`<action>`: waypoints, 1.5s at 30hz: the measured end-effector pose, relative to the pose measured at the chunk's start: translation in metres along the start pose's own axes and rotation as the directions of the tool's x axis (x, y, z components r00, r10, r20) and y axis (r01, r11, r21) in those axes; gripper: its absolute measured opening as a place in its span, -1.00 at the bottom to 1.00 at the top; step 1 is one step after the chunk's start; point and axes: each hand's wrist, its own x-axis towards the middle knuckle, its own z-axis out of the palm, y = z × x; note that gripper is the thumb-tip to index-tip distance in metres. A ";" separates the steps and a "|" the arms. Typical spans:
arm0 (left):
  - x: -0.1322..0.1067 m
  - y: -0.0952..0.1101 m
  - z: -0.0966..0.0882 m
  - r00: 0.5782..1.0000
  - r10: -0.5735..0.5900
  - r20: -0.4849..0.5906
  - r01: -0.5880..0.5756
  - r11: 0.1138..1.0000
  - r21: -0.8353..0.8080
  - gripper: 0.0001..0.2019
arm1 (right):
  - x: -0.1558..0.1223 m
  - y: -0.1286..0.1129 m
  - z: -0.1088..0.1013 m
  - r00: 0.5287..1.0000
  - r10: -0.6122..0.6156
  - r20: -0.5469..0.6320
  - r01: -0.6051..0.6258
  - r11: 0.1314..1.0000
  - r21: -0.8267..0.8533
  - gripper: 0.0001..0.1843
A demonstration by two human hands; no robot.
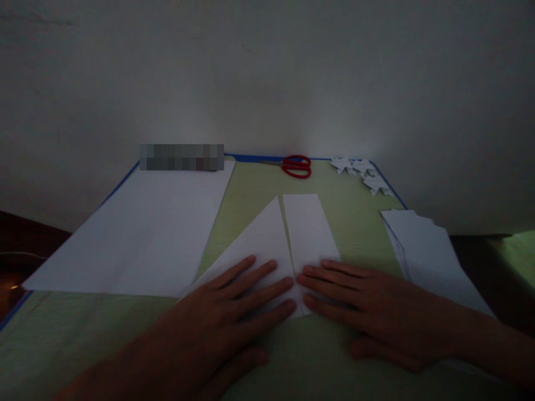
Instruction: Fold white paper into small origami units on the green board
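Observation:
Both of my hands lie flat on a partly folded white sheet (292, 234) in the middle of the green mat (355, 223). My left hand (234, 312) presses the sheet's left triangular flap with fingers stretched out. My right hand (368, 312) rests on the narrow right strip, fingers also flat and apart. The fingertips of the two hands almost meet at the paper's centre fold.
A large white sheet (146, 228) covers the mat's left side. Red-handled scissors (295, 166) lie at the far edge. Several small folded paper pieces (361, 172) sit at the far right corner. A stack of white sheets (430, 256) lies to the right. A wall stands behind.

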 end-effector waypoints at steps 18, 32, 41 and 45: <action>0.000 -0.003 0.006 0.999 -0.045 -0.007 0.044 0.992 -0.120 -0.39 | -0.010 0.001 0.002 0.997 0.040 -0.063 -0.030 0.987 0.159 -0.08; 0.002 -0.002 0.009 0.998 -0.048 -0.029 0.044 0.989 -0.143 -0.37 | -0.015 -0.017 0.014 0.983 0.134 -0.121 -0.129 0.990 0.050 -0.17; 0.003 0.001 0.002 1.000 -0.023 -0.020 0.021 0.996 -0.089 -0.36 | -0.028 -0.010 -0.010 0.992 0.054 -0.113 -0.050 0.998 0.043 -0.14; 0.001 0.004 0.000 0.998 -0.004 -0.069 0.001 0.999 -0.039 -0.38 | -0.030 -0.020 0.002 0.968 0.145 -0.205 -0.168 0.980 -0.102 -0.13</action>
